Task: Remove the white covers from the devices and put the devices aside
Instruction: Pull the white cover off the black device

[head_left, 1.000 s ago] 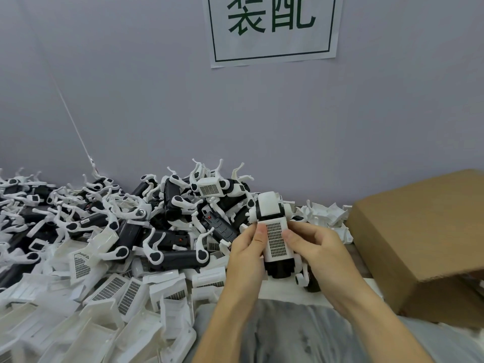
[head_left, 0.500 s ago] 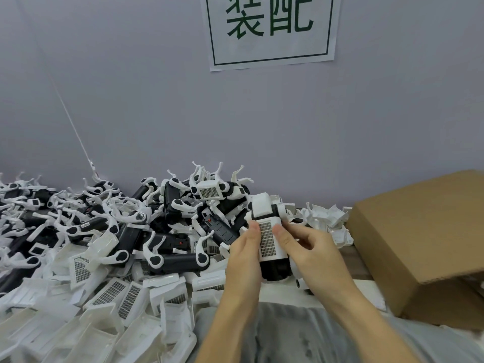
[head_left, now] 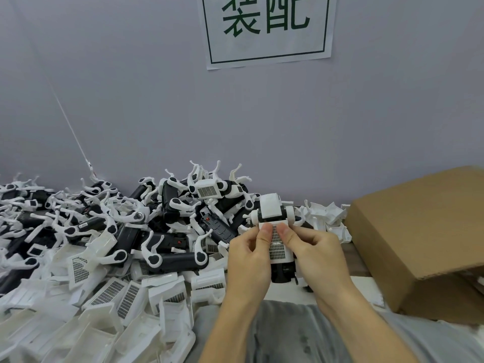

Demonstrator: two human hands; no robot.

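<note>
I hold one black device upright in front of me, its white cover with a grey grille facing me. My left hand grips its left side and my right hand grips its right side. Both thumbs press on the top of the grille, close together. A white block with two round side knobs tops the device above my thumbs. My fingers hide the device's sides and back.
A big heap of black devices with white arms fills the left and centre. Loose white covers lie piled at the lower left. A brown cardboard box stands at the right. Crumpled white pieces lie behind my right hand. A purple wall bears a sign.
The held device has risen slightly and turned more upright. My two thumbs have slid together onto the upper part of the grille cover.
</note>
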